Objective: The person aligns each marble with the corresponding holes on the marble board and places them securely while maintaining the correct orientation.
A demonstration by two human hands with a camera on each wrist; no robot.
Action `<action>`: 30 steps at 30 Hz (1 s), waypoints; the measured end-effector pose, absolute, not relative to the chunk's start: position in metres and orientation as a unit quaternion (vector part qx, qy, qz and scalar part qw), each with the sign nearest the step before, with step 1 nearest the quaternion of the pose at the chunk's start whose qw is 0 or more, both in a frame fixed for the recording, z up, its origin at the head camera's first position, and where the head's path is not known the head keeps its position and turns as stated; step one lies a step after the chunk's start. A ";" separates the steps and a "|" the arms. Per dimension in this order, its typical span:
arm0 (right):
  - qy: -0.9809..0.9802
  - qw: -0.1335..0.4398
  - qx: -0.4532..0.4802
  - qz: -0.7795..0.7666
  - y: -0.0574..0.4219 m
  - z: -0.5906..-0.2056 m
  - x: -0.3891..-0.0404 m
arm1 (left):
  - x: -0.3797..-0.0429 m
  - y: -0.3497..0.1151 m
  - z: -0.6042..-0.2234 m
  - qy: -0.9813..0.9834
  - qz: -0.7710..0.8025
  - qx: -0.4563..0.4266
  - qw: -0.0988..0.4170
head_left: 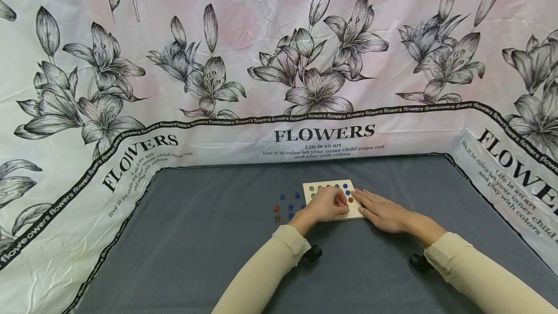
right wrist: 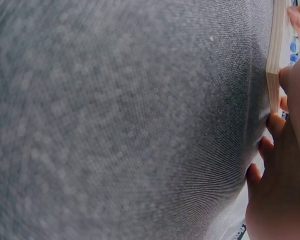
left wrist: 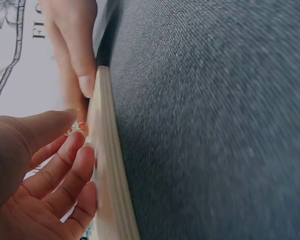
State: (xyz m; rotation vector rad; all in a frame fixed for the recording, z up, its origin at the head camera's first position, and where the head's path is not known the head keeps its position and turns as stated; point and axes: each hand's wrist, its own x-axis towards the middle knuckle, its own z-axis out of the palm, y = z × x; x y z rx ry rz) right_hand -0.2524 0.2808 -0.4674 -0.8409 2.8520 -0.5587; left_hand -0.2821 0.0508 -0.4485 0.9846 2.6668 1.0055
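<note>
A light wooden board (head_left: 355,211) lies on the grey cloth, with green, blue and orange marbles set in rows on it. Over its right part is my left hand (head_left: 323,204), its thumb and fingertips pinching a small clear marble (left wrist: 76,128) with orange and white in it. The hand hides the middle of the board. My right hand (head_left: 385,213) rests at the board's right edge, fingers extended; in the right wrist view its thumb and a fingertip touch the board's corner (right wrist: 273,80).
Left of the board lie several loose marbles, among them a blue marble (head_left: 282,197) and an orange marble (head_left: 276,208). Grey cloth (head_left: 196,251) covers the table. A white flower-print sheet (head_left: 226,139) rises behind and at both sides.
</note>
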 end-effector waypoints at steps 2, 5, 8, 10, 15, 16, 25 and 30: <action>0.942 0.054 -0.280 -0.180 0.282 -0.470 -0.252 | -0.282 0.055 -0.451 0.885 0.327 0.325 0.060; 0.940 0.049 -0.285 -0.180 0.281 -0.470 -0.251 | -0.282 0.061 -0.453 0.892 0.320 0.314 0.061; 0.939 0.053 -0.284 -0.187 0.280 -0.466 -0.249 | -0.281 0.066 -0.453 0.904 0.304 0.293 0.062; 0.940 0.061 -0.277 -0.191 0.278 -0.464 -0.248 | -0.279 0.069 -0.452 0.913 0.292 0.278 0.061; 0.944 0.071 -0.267 -0.181 0.275 -0.459 -0.245 | -0.276 0.075 -0.453 0.929 0.262 0.257 0.042; 0.944 0.070 -0.269 -0.179 0.275 -0.459 -0.245 | -0.276 0.075 -0.453 0.931 0.259 0.254 0.038; 0.942 0.073 -0.274 -0.181 0.273 -0.458 -0.247 | -0.275 0.073 -0.456 0.932 0.264 0.243 0.041; 0.943 0.071 -0.270 -0.180 0.274 -0.458 -0.246 | -0.272 0.068 -0.450 0.928 0.259 0.264 0.047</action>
